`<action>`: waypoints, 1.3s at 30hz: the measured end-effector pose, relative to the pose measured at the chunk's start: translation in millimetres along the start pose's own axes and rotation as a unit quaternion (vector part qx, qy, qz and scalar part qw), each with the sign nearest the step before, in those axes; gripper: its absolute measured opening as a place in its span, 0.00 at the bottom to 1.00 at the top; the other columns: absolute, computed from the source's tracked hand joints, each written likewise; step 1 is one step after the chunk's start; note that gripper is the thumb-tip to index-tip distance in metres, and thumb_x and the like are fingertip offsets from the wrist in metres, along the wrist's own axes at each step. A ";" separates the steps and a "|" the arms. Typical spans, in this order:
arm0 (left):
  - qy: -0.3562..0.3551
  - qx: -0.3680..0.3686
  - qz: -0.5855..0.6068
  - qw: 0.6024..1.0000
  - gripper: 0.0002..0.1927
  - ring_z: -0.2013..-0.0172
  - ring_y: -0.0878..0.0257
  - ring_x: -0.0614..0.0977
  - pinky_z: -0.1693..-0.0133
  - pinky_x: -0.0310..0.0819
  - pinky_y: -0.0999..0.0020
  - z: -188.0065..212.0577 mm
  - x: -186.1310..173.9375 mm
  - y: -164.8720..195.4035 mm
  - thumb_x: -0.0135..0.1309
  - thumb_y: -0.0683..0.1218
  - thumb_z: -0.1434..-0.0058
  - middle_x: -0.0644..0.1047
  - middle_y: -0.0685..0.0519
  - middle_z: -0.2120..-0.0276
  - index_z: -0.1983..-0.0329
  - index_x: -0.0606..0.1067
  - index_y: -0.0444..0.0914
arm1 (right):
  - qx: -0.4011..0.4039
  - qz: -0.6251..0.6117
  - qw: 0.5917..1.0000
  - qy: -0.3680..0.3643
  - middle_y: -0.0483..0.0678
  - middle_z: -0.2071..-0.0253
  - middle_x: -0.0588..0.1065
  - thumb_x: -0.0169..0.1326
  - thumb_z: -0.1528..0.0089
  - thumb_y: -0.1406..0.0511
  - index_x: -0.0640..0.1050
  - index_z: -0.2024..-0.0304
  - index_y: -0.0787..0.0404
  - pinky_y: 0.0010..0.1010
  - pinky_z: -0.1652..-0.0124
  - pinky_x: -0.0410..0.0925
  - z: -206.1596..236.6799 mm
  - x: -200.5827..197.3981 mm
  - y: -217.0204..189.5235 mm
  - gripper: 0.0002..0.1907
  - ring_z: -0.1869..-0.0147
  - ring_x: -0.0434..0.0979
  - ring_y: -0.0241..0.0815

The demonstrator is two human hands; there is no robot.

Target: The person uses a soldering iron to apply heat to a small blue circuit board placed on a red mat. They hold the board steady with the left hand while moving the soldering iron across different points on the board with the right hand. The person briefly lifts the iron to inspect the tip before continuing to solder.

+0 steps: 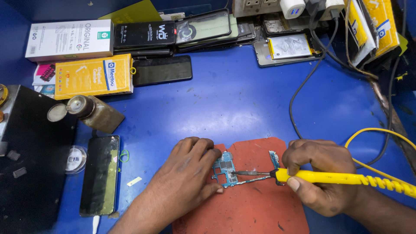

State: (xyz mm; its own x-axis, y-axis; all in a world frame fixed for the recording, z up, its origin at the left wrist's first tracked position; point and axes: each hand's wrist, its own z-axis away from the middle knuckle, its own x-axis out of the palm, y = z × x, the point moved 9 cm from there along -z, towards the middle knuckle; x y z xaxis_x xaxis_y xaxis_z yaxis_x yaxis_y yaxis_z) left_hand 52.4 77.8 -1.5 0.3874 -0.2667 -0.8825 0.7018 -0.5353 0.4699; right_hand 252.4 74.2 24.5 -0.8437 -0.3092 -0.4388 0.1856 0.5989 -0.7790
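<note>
My left hand [190,167] pinching phone board [224,169] flat on red mat [247,208]; thin, light, probably fragile, so edges only. Right hand [323,173] fisted round yellow soldering iron [342,177], tip on board.

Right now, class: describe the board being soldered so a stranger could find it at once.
On the blue table lies a red mat. At its upper edge, the left hand pins a small blue circuit board. Unlike the phones around, it is bare, with the yellow soldering iron touching it.

L hand [190,167] pinning blue circuit board [224,168] on red mat [255,203], R hand [323,173] w/ yellow soldering iron [338,177], tip on board
</note>
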 end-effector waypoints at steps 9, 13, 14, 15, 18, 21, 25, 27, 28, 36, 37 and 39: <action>0.006 0.007 -0.001 1.000 0.36 0.46 0.45 0.70 0.43 0.62 0.52 -0.3 -1.2 0.8 0.70 0.55 0.57 0.71 0.44 0.50 0.48 0.72 0.33 | 0.001 -0.015 1.000 0.001 0.47 0.72 0.77 0.55 0.40 0.67 0.72 0.65 0.61 0.28 0.67 0.73 -0.8 -0.3 0.6 0.06 0.72 0.78 0.36; 0.011 0.007 0.007 1.000 0.36 0.46 0.46 0.70 0.43 0.63 0.52 1.0 -2.7 1.1 0.70 0.54 0.57 0.71 0.45 0.50 0.48 0.72 0.33 | -0.005 -0.002 1.000 -0.001 0.47 0.71 0.76 0.55 0.41 0.67 0.72 0.65 0.61 0.28 0.66 0.73 -0.3 0.6 0.2 0.06 0.71 0.78 0.37; 0.014 0.009 0.007 1.000 0.36 0.46 0.46 0.70 0.43 0.63 0.52 1.0 -3.2 1.5 0.70 0.54 0.57 0.71 0.45 0.50 0.48 0.72 0.33 | 0.000 -0.005 1.000 0.001 0.47 0.72 0.77 0.55 0.41 0.67 0.72 0.65 0.61 0.28 0.67 0.73 -0.1 0.0 1.1 0.06 0.71 0.78 0.36; 0.016 0.010 0.007 1.000 0.36 0.46 0.45 0.70 0.43 0.63 0.52 1.1 -3.5 1.9 0.70 0.54 0.57 0.71 0.45 0.50 0.48 0.72 0.33 | 0.006 -0.009 1.000 0.003 0.47 0.72 0.77 0.55 0.41 0.67 0.72 0.65 0.61 0.28 0.67 0.73 0.2 -0.6 2.2 0.06 0.72 0.78 0.36; 0.016 0.010 0.006 1.000 0.36 0.46 0.45 0.70 0.43 0.63 0.52 1.4 -3.5 2.2 0.70 0.54 0.57 0.71 0.45 0.50 0.48 0.72 0.33 | 0.005 -0.014 1.000 0.000 0.47 0.72 0.77 0.55 0.40 0.67 0.72 0.64 0.61 0.28 0.67 0.73 0.8 0.6 2.0 0.06 0.71 0.78 0.36; 0.017 0.012 0.005 1.000 0.36 0.46 0.45 0.70 0.43 0.63 0.52 1.1 -3.4 2.4 0.70 0.54 0.57 0.71 0.45 0.51 0.48 0.72 0.33 | 0.008 -0.011 1.000 0.001 0.47 0.72 0.77 0.55 0.40 0.66 0.72 0.65 0.61 0.28 0.67 0.73 0.8 0.6 2.5 0.06 0.72 0.78 0.36; 0.019 0.010 0.005 1.000 0.36 0.46 0.46 0.70 0.43 0.63 0.52 1.8 -3.8 2.5 0.70 0.54 0.57 0.71 0.45 0.50 0.48 0.73 0.34 | 0.006 -0.012 1.000 -0.003 0.47 0.71 0.77 0.55 0.39 0.66 0.72 0.64 0.61 0.28 0.67 0.73 0.4 2.3 1.7 0.06 0.71 0.78 0.36; 0.018 0.011 0.007 1.000 0.36 0.46 0.46 0.70 0.43 0.63 0.52 1.1 -3.6 2.5 0.70 0.54 0.57 0.71 0.45 0.50 0.48 0.73 0.33 | 0.007 -0.004 1.000 0.001 0.47 0.71 0.77 0.55 0.40 0.66 0.72 0.64 0.61 0.28 0.67 0.73 0.1 1.6 2.0 0.06 0.72 0.78 0.36; 0.018 0.010 0.007 1.000 0.36 0.46 0.46 0.70 0.43 0.63 0.52 1.4 -3.8 2.5 0.70 0.54 0.57 0.71 0.45 0.50 0.48 0.73 0.33 | 0.007 -0.001 1.000 0.004 0.47 0.71 0.77 0.55 0.40 0.66 0.72 0.64 0.61 0.28 0.68 0.73 0.0 1.5 1.9 0.06 0.72 0.78 0.36; 0.014 0.008 0.010 1.000 0.35 0.46 0.46 0.70 0.43 0.63 0.52 0.9 -3.9 2.2 0.70 0.54 0.57 0.71 0.45 0.51 0.49 0.73 0.33 | -0.002 0.000 1.000 -0.004 0.47 0.71 0.77 0.56 0.41 0.66 0.72 0.64 0.61 0.28 0.67 0.74 0.8 2.7 0.0 0.06 0.70 0.79 0.37; 0.014 0.006 0.011 1.000 0.35 0.46 0.46 0.70 0.43 0.63 0.52 1.0 -3.7 2.0 0.70 0.54 0.57 0.71 0.45 0.51 0.49 0.73 0.33 | -0.008 -0.004 1.000 -0.006 0.47 0.71 0.77 0.56 0.41 0.66 0.72 0.64 0.61 0.28 0.66 0.74 0.7 3.1 -1.1 0.07 0.70 0.79 0.37; 0.018 0.010 0.007 1.000 0.35 0.46 0.46 0.70 0.43 0.63 0.52 0.9 -4.6 2.3 0.70 0.54 0.57 0.71 0.45 0.51 0.49 0.73 0.33 | -0.010 0.006 1.000 -0.010 0.47 0.71 0.77 0.56 0.42 0.67 0.72 0.64 0.60 0.29 0.66 0.74 -0.2 4.9 -0.4 0.07 0.70 0.80 0.38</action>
State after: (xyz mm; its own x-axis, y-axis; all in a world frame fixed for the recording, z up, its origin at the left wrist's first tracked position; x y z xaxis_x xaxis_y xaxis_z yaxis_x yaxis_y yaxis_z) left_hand 51.7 77.1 3.6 0.4192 -0.2452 -0.8741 0.6837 -0.5482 0.4817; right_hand 248.1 72.6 22.8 -0.8314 -0.3160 -0.4571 0.1857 0.6172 -0.7646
